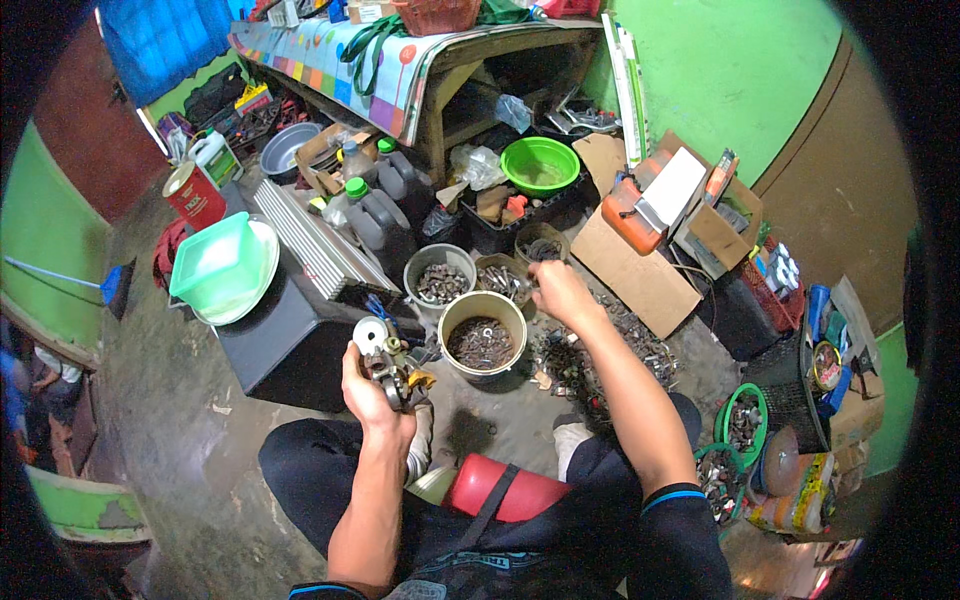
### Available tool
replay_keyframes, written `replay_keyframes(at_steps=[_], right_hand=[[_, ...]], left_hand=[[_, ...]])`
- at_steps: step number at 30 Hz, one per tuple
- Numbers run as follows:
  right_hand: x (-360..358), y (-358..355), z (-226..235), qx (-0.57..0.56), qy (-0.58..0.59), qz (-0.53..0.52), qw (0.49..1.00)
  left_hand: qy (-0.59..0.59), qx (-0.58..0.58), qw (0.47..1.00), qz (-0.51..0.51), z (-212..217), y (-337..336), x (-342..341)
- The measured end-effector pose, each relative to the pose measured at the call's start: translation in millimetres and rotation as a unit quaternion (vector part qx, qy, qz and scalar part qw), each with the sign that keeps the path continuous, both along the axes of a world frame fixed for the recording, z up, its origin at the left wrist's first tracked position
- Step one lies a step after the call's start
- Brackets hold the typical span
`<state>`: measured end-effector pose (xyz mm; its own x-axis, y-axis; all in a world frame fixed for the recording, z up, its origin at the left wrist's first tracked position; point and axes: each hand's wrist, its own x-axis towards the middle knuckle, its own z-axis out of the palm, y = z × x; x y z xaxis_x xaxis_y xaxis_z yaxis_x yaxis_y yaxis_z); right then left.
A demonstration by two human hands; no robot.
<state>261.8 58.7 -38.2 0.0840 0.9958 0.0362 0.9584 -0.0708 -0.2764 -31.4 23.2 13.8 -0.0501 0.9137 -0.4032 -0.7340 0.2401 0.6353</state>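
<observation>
My left hand is closed around a metal mechanical assembly with a white round end, a yellow piece and dark wires. My right hand reaches forward with its fingers curled together, beside a small container of metal pieces. Whatever those fingers hold, if anything, is hidden. In front of me stands a cream bucket holding small rusty metal parts. Behind it sits a grey bucket with more metal pieces. Another small tub with dark bits is just past my right hand.
A heap of loose metal parts lies under my right forearm. To the left, a black box carries a pale green basin. Flat cardboard and an orange case are at the right. Dark jugs stand behind.
</observation>
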Motion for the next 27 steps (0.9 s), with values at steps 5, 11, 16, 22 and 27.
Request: replay_keyframes(at_steps=[5,11,16,22,27], right_hand=[[0.8,2.7,19.3,0.042,-0.007,-0.009,0.999],[-25.1,-18.9,55.6,0.113,0.047,0.047,0.991],[-66.4,-56.9,86.4,0.177,0.184,0.147,0.955],[-97.7,-78.4,113.0,0.184,0.318,0.280,0.887],[-99.7,-80.5,111.9,0.158,0.283,0.299,0.898]], left_hand=[[0.011,-0.001,1.000,-0.007,-2.2,-0.4,1.0],[0.020,-0.010,0.999,-0.023,-4.5,-4.0,2.4],[0.102,0.020,0.993,-0.060,-6.0,-10.8,12.0],[0.169,0.096,0.971,-0.137,10.0,-23.1,14.5],[0.205,0.154,0.956,-0.145,10.4,-24.8,16.3]])
